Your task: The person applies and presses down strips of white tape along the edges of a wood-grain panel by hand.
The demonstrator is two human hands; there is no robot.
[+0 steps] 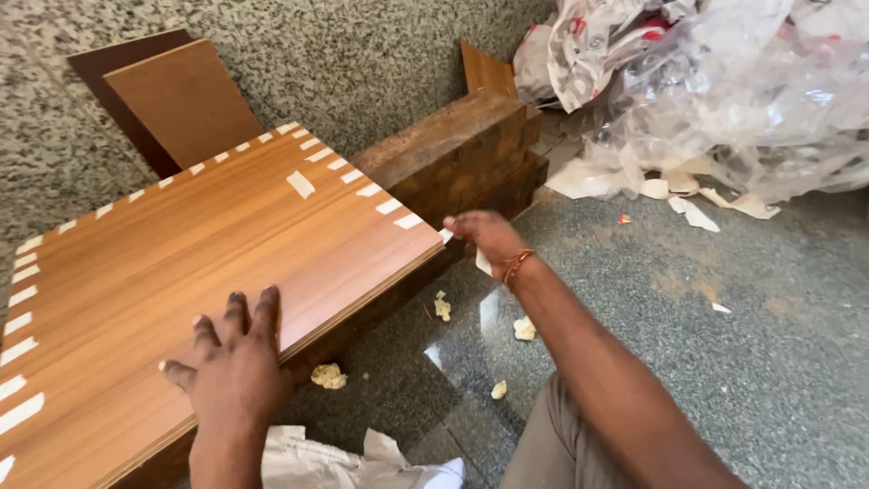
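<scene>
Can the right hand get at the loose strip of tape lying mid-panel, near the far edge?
Probably yes. The right hand rests at the panel's corner, and the bare surface between it and the tape strip holds nothing in the way.

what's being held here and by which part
Nothing is clearly gripped. The left hand lies flat on the laminated board near its front edge; the right hand fingers a masking-tape strip at the board's corner.

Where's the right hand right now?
In the head view, right of centre: the right hand is at the right corner of the laminated wood panel, by its taped edge, just in front of the dark wooden block.
</scene>
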